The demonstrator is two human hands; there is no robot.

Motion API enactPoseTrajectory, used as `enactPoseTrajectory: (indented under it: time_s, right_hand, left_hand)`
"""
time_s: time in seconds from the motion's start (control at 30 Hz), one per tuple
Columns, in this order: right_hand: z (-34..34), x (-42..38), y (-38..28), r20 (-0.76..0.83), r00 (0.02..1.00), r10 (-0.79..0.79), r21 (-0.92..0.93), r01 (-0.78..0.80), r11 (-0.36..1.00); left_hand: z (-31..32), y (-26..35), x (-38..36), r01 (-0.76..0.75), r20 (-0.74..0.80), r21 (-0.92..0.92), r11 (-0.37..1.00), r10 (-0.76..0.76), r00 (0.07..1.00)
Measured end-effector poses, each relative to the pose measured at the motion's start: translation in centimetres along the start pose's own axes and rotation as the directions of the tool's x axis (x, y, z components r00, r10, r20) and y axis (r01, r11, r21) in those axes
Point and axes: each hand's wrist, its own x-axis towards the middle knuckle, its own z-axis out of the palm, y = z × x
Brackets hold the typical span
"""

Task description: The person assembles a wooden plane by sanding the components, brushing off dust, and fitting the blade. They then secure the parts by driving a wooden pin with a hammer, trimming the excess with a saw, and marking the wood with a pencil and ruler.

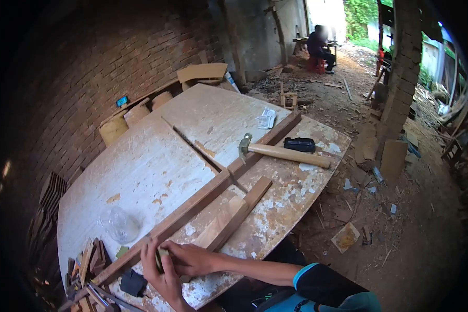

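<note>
While left hand [158, 275] grips a greenish piece [161, 258], right hand [192, 259] curled (hold unclear), slack grip could drop it off desk's [135, 171] near edge.

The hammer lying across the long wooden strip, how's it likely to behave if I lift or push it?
The hammer will probably feel head-heavy, since its metal head looks chunky beside the slim wooden handle. It should stay stiff, as that handle looks straight and solid. Pushed, it may rock or swivel, because it lies across the wooden strip.
</note>
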Motion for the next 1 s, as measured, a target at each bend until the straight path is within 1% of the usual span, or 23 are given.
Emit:
enactPoseTrajectory:
  time_s: [0.03,0.07,0.2,0.23,0.33,0.37,0.43,0.47,0.53,0.57,0.6,0.63,0.67,0.7,0.73,0.77,0.8,0.83,0.87,0.9,0.93,0.97,1.0]
  right_hand:
    - [-0.3,-0.6,-0.2,0.064,0.998,-0.018,-0.054,0.021,0.998]
    - [-1.0,-0.9,-0.5,0.135,0.990,-0.038,-0.114,0.053,0.992]
    - [-1.6,0.0,-1.8,0.040,0.999,-0.026,0.008,0.026,1.000]
    - [-1.0,0.3,-0.8,-0.009,0.992,-0.124,0.023,0.125,0.992]
    - [-1.1,-0.4,-1.7,0.019,1.000,0.014,0.024,-0.015,1.000]
    - [-1.2,-0.1,-0.9,0.096,0.992,-0.083,-0.086,0.091,0.992]
    - [-1.8,0.1,-1.0,0.171,0.985,0.003,-0.083,0.011,0.996]
    - [-2.1,0.3,-1.1,0.205,0.978,0.040,-0.087,-0.023,0.996]
    - [-2.5,0.8,-1.0,0.089,0.996,-0.011,-0.055,0.016,0.998]
    - [-2.2,0.7,-0.9,0.034,0.999,-0.028,-0.029,0.029,0.999]
    - [-1.3,0.4,-0.8,-0.017,0.999,-0.039,0.011,0.040,0.999]
    - [-1.4,0.2,-0.9,0.016,1.000,0.010,-0.036,-0.010,0.999]
    - [-1.3,0.2,-1.2,0.003,1.000,0.021,-0.026,-0.021,0.999]
    - [-1.6,0.3,-1.4,0.076,0.993,0.093,0.073,-0.099,0.992]
    - [-1.0,0.3,-0.3,0.031,0.999,0.030,0.094,-0.033,0.995]
    - [-1.0,0.5,0.3,0.022,0.999,-0.048,0.053,0.047,0.998]
    - [-1.5,0.3,-0.7,0.026,1.000,-0.006,0.116,0.003,0.993]
    - [-1.8,0.1,-1.0,-0.044,0.999,-0.031,0.085,0.035,0.996]
    - [-2.3,-0.3,-1.6,-0.168,0.964,-0.207,-0.017,0.207,0.978]
    - [-1.8,-1.3,-0.4,-0.354,0.870,-0.344,0.014,0.373,0.928]
    - [-1.0,-1.8,-0.4,-0.511,0.770,-0.381,0.253,0.559,0.790]
    - [-0.3,-2.8,-1.3,-0.552,0.782,-0.291,0.470,0.580,0.666]
    - [-0.1,-3.7,-1.8,-0.338,0.890,-0.307,0.601,0.455,0.657]
  left_hand:
    - [0.1,0.8,0.8,0.045,-0.003,-0.054,0.998,-0.046,0.999]
    - [0.2,0.8,0.3,0.048,-0.029,-0.046,0.998,-0.049,0.998]
    - [0.4,0.6,-1.6,0.024,-0.050,-0.023,0.999,-0.025,0.998]
    - [0.4,0.4,-1.9,0.026,-0.055,-0.017,1.000,-0.027,0.998]
    - [0.4,0.6,-0.3,0.060,-0.026,0.001,0.998,-0.060,0.998]
    - [0.7,1.1,1.1,0.076,-0.005,0.006,0.997,-0.076,0.997]
    - [0.9,1.2,1.5,0.123,0.021,-0.015,0.992,-0.122,0.992]
    - [0.9,0.9,1.0,0.118,-0.016,-0.053,0.992,-0.119,0.993]
    - [1.0,-0.8,-1.6,0.102,-0.095,-0.128,0.986,-0.115,0.989]
    - [1.1,-2.2,-3.4,0.130,-0.148,-0.222,0.966,-0.165,0.975]
    - [1.1,-2.7,-4.1,0.110,-0.123,-0.231,0.967,-0.141,0.982]
    - [0.5,-3.1,-4.8,0.099,-0.114,-0.226,0.969,-0.127,0.985]
    - [-0.4,-3.4,-5.7,0.098,-0.126,-0.205,0.974,-0.125,0.984]
    - [-0.6,-3.3,-5.8,0.049,-0.191,-0.306,0.951,-0.112,0.975]
    - [-1.5,-2.4,-5.6,0.033,-0.258,-0.350,0.936,-0.130,0.957]
    - [-2.4,-2.4,-5.4,-0.018,-0.336,-0.471,0.882,-0.160,0.928]
    - [-3.5,-2.5,-5.8,-0.099,-0.408,-0.578,0.810,-0.182,0.895]
    - [-4.2,-1.3,-7.0,-0.105,-0.414,-0.707,0.700,-0.289,0.863]
    - [-4.8,-0.4,-7.6,-0.138,-0.396,-0.822,0.553,-0.379,0.836]
    - [-5.1,-1.2,-9.0,-0.163,-0.321,-0.856,0.490,-0.258,0.912]
    - [-5.5,-1.6,-10.0,-0.163,-0.237,-0.891,0.423,-0.129,0.963]
    - [-4.8,-0.9,-11.5,-0.108,-0.257,-0.851,0.514,-0.227,0.939]
    - [-3.3,-0.7,-12.6,-0.049,-0.344,-0.773,0.633,-0.353,0.870]
